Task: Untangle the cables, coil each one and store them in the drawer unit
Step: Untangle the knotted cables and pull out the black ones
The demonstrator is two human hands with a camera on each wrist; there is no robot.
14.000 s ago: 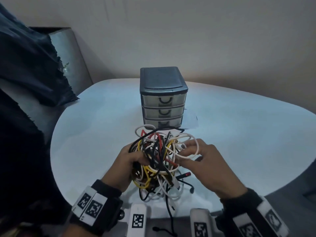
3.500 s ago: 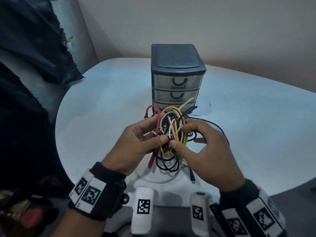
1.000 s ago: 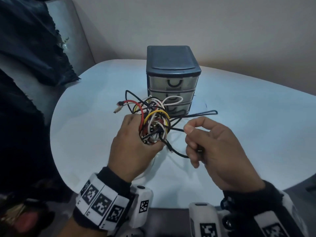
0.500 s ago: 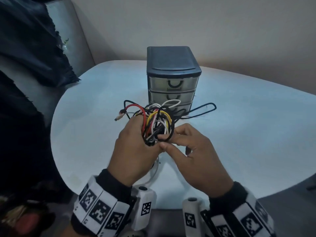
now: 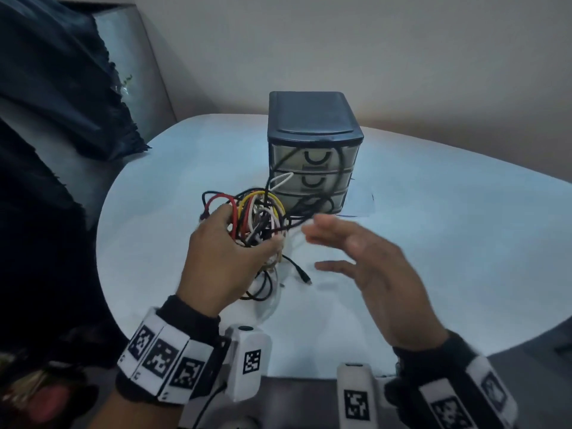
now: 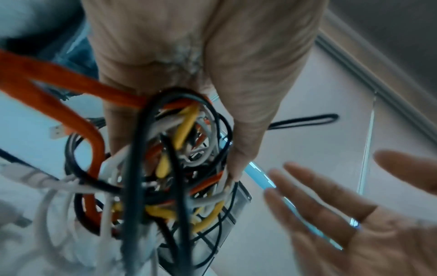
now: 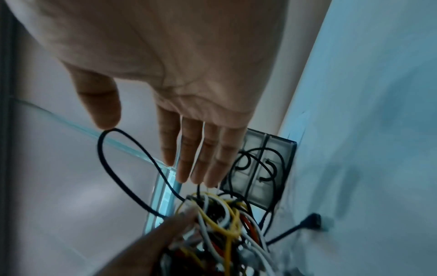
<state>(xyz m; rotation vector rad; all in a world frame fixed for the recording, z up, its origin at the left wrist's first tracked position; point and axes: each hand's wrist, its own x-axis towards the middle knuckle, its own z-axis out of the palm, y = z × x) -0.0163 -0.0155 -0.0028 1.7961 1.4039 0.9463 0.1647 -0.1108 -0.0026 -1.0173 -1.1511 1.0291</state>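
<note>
My left hand (image 5: 229,243) grips a tangled bundle of red, yellow, white and black cables (image 5: 258,216) above the white table (image 5: 433,243); the same cable bundle (image 6: 165,168) fills the left wrist view. A long black cable loop (image 5: 339,168) arcs up from the bundle across the front of the dark three-drawer unit (image 5: 312,150), whose drawers are closed. My right hand (image 5: 349,246) hovers flat with straight fingers just right of the bundle, holding nothing, and the right hand (image 7: 189,140) shows spread fingers over the black cable loop (image 7: 104,158). Cable ends (image 5: 305,278) hang down to the table.
A dark cloth (image 5: 62,82) drapes over a grey chair or sofa (image 5: 133,57) at the left. A beige wall (image 5: 371,41) stands behind the table. A sheet of paper (image 5: 360,205) lies under the drawer unit.
My right hand has let go of the cables and pulled back to the right with fingers spread. The black loop has swung up in front of the drawers. The left hand keeps its grip.
</note>
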